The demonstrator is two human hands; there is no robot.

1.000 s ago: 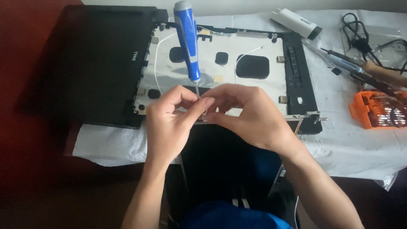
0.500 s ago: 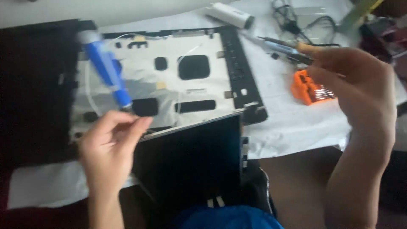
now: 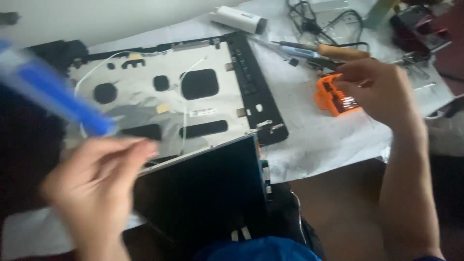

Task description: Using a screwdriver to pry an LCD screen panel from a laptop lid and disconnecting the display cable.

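The surface (image 3: 333,140) is covered with a white, creased sheet and sits against a pale wall; its brown edge shows at the lower right.

Largest item: a black laptop lid shell with a silver foil-lined inner face (image 3: 159,104), lying flat at centre-left. Thin white cables run across the foil, and a black hinge strip forms its right edge.

Next: a dark, flat rectangular display panel (image 3: 203,188), tilted, its upper edge resting against the lower edge of the lid shell and its lower part extending off the surface toward the person.

Left hand (image 3: 96,186): raised in front of the lid shell's lower left area and heavily blurred. Its fingers (image 3: 130,150) appear curled around the lower end of a screwdriver with a blue and pale translucent handle (image 3: 53,94), which slants up and to the left. The exact grip cannot be made out through the blur.

Right hand (image 3: 382,92): positioned over the right part of the surface, directly above a small orange plastic bit case (image 3: 333,99). Its fingertips are drawn together at the case's upper edge; whether they pinch anything cannot be told.

Smaller items behind the right hand: a wooden-handled soldering iron (image 3: 328,50) lying flat, a tangle of black cables (image 3: 314,19) and a white cylindrical device with a dark end (image 3: 238,19) near the far edge.
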